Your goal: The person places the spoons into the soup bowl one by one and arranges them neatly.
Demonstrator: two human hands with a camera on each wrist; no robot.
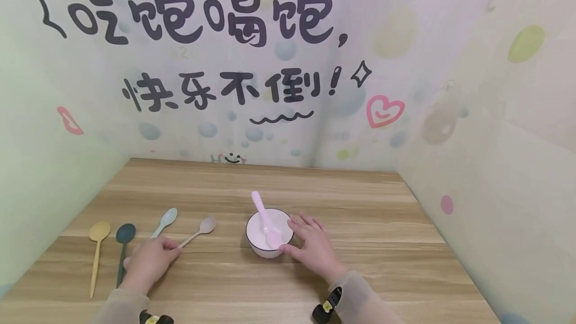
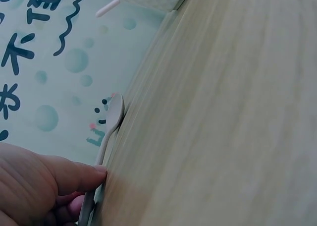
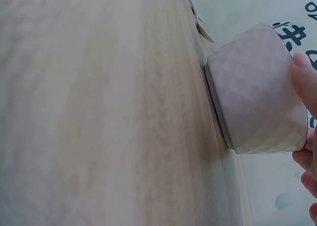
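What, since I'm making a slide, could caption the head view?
Left hand pinches a grayish spoon; right hand holds a white bowl with a pink spoon in it.

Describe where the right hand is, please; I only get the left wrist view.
Observer: The right hand touches the right side of the white bowl.
Operator: Where's the other end of the pink spoon?
Observer: It lies inside the bowl.
Operator: Any spoons besides that and the grayish spoon in the left hand?
Observer: Yes, three more: a yellow spoon, a dark teal spoon and a light blue spoon.
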